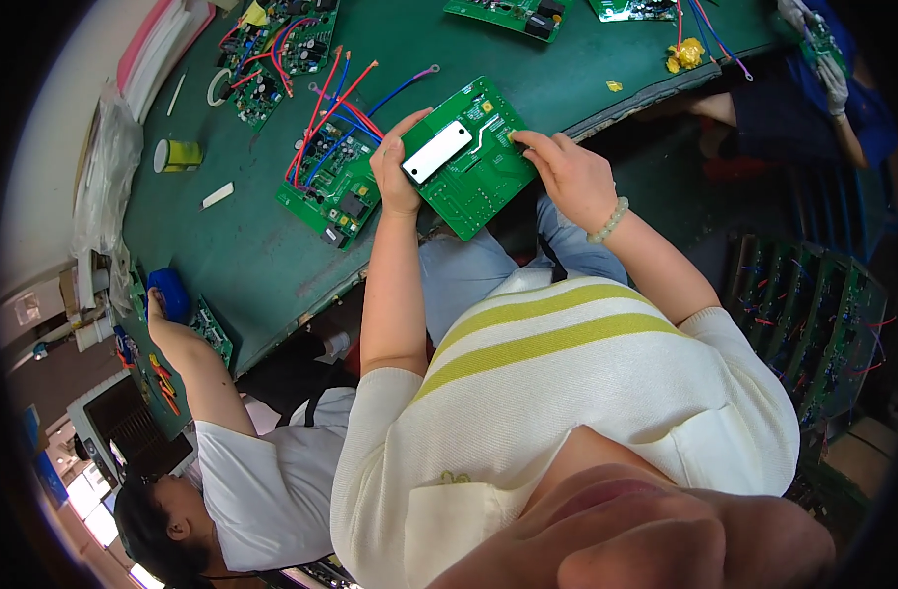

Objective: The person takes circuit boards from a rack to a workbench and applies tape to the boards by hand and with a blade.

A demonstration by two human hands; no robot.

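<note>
My left hand (398, 167) grips the left edge of a green circuit board (478, 191), thumb on its face. The board is tilted above the table's front edge. A white rectangular plate (437, 152) with a dark hole near each end lies on the board. My right hand (571, 182), with a beaded bracelet at the wrist, has its fingertips pinched together at the board's upper right edge. What is between them is too small to make out. Beside my left hand, another circuit board (336, 177) with red and blue wires lies on the table.
The green table (243, 236) bears more circuit boards (272, 54), a yellow-green roll (178, 155), a white-handled tool (217, 194) and crumpled yellow scraps (684, 55). A co-worker at left reaches toward a blue roll (168, 294). Gloved hands (830, 83) hold a board at upper right. Racked boards (802, 314) stand at right.
</note>
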